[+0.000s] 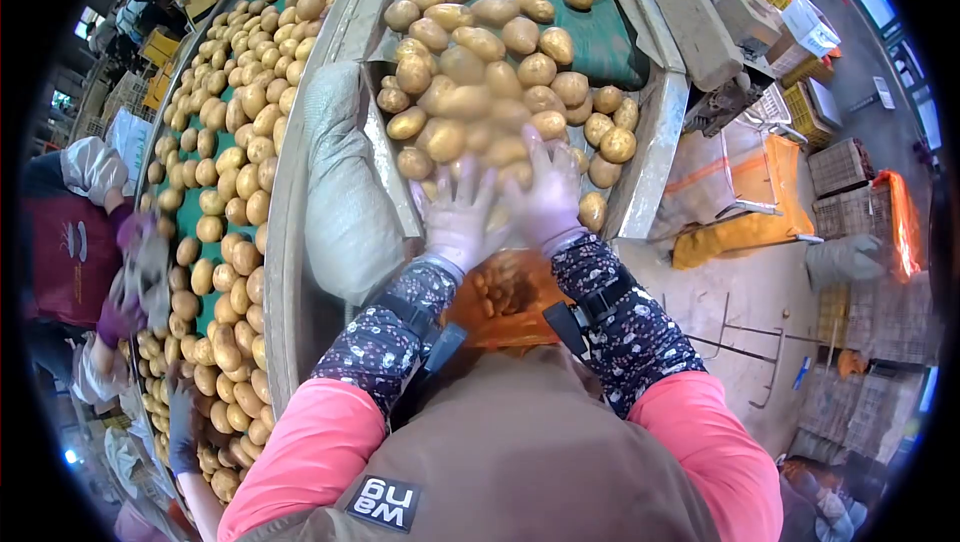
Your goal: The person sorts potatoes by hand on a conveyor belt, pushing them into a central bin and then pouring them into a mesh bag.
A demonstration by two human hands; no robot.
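Note:
Both of my hands wear pale gloves and reach into a heap of yellow potatoes [480, 82] at the near end of a green conveyor belt [600, 37]. My left hand [458, 212] lies flat with fingers spread on the potatoes at the belt's edge. Beside it, my right hand [545, 197] rests on the heap too, fingers spread over blurred potatoes. Neither hand closes around one. Below the belt's end, between my forearms, sits an orange sack [505, 292] with potatoes in it.
A second belt [225, 172] full of potatoes runs along the left, where another person [85, 242] in purple gloves works. A grey sack [345, 192] lies between the belts. Orange sacks [745, 212] and stacked crates [850, 202] stand on the floor at right.

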